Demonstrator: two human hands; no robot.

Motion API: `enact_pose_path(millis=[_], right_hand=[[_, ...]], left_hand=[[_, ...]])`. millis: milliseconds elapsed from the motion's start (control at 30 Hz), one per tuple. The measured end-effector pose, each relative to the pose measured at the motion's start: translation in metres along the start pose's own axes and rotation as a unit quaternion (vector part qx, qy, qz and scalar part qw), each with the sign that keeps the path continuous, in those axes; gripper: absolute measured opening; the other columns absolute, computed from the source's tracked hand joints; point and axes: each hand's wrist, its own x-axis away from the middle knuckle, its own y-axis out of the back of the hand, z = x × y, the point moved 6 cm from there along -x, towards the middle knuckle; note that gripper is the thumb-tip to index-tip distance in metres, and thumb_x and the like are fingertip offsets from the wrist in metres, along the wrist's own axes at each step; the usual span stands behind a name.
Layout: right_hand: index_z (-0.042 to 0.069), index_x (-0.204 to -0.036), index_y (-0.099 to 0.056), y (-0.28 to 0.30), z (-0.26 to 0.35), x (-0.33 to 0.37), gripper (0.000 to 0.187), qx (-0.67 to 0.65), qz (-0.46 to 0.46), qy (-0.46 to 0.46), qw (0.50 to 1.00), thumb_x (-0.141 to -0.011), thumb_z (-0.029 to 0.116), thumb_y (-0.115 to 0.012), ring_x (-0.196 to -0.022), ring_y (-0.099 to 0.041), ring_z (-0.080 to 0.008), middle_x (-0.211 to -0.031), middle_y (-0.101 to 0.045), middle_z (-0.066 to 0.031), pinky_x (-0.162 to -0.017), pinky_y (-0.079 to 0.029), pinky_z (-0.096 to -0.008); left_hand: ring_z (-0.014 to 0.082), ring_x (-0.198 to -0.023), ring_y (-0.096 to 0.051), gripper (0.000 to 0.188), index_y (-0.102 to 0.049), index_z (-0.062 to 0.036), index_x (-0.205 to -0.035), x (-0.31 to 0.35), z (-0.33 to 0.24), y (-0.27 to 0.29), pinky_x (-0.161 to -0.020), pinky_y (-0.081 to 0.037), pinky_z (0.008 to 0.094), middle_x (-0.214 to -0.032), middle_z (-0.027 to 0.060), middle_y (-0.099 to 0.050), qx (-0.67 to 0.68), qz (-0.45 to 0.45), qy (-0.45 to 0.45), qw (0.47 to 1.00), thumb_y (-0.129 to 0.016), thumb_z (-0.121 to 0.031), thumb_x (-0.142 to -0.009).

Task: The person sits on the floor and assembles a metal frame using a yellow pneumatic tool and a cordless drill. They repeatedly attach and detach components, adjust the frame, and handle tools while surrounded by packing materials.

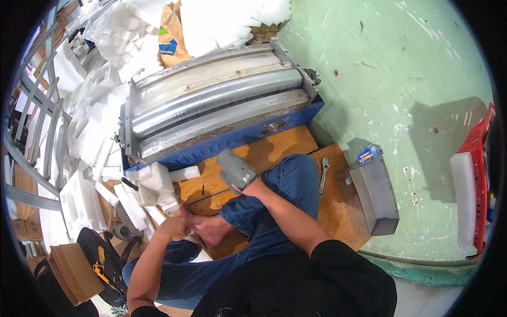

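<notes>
One grey, blocky object (237, 168)

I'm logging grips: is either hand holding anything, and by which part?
Cannot be told: the left hand curls by the bare foot, its grip unclear; the right hand, seemingly in a grey glove, shows nothing held.

Black short-sleeved shirt (317, 282), small pale marking (224, 311) near hem; blue denim jeans (296, 185); left hand (173, 229), foot (211, 230) bare.

Grey, blunt-ended, glove-like object (236, 168), slanting up-left, over orange-brown wooden boards (297, 141)
</notes>
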Motion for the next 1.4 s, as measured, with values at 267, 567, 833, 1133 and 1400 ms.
enact_pose_path(millis=[267, 567, 833, 1133, 1400], right_hand=[[0.008, -0.108, -0.069, 0.022, 0.019, -0.001, 0.033, -0.079, -0.048, -0.066, 0.994, -0.078, 0.019, -0.077, -0.093, -0.070, -0.0393, -0.098, -0.072, -0.0197, -0.078, -0.056, -0.0438], [0.009, -0.105, -0.069, 0.014, 0.008, 0.001, 0.031, -0.056, -0.041, -0.090, 0.994, -0.077, 0.018, -0.077, -0.092, -0.070, -0.0393, -0.095, -0.072, -0.0187, -0.077, -0.056, -0.0440], [0.009, -0.109, -0.068, 0.019, 0.010, 0.004, 0.039, -0.082, -0.072, -0.036, 0.993, -0.074, 0.019, -0.081, -0.093, -0.070, -0.0378, -0.098, -0.072, -0.0180, -0.080, -0.056, -0.0440], [0.010, -0.115, -0.069, 0.007, -0.003, 0.001, 0.038, -0.012, -0.066, 0.007, 0.998, -0.080, 0.019, -0.078, -0.099, -0.069, -0.0356, -0.108, -0.072, -0.0163, -0.085, -0.055, -0.0419], [0.016, -0.141, -0.056, 0.033, 0.049, -0.007, 0.055, 0.075, -0.021, 0.086, 0.993, -0.087, 0.017, -0.066, -0.137, -0.047, -0.0333, -0.146, -0.054, -0.0137, -0.116, -0.037, -0.0440]], left_hand=[[0.0358, -0.080, -0.072, 0.035, -0.076, -0.0021, -0.089, -0.013, 0.004, -0.022, -0.074, -0.055, 0.0459, -0.079, 0.0195, -0.073, -0.029, 0.080, -0.038, 0.996, -0.078, -0.034, -0.075], [0.0335, -0.082, -0.072, 0.029, -0.076, -0.0031, -0.087, -0.012, 0.004, -0.015, -0.075, -0.055, 0.0445, -0.080, 0.0175, -0.073, -0.020, 0.029, -0.006, 0.999, -0.075, -0.030, -0.078], [0.0402, -0.094, -0.070, 0.029, -0.076, -0.0046, -0.093, -0.009, -0.010, -0.007, -0.083, -0.055, 0.0483, -0.094, 0.0233, -0.073, -0.031, 0.080, -0.040, 0.996, -0.072, -0.031, -0.081], [0.0443, -0.091, -0.069, 0.033, -0.073, -0.0014, -0.092, -0.021, 0.010, -0.020, -0.082, -0.054, 0.0510, -0.093, 0.0259, -0.071, -0.015, -0.007, 0.006, 1.000, -0.070, -0.034, -0.087], [0.0435, -0.096, -0.069, 0.028, -0.073, -0.0025, -0.097, -0.020, 0.008, -0.019, -0.083, -0.054, 0.0524, -0.098, 0.0259, -0.072, -0.014, 0.026, 0.011, 1.000, -0.067, -0.029, -0.089]])
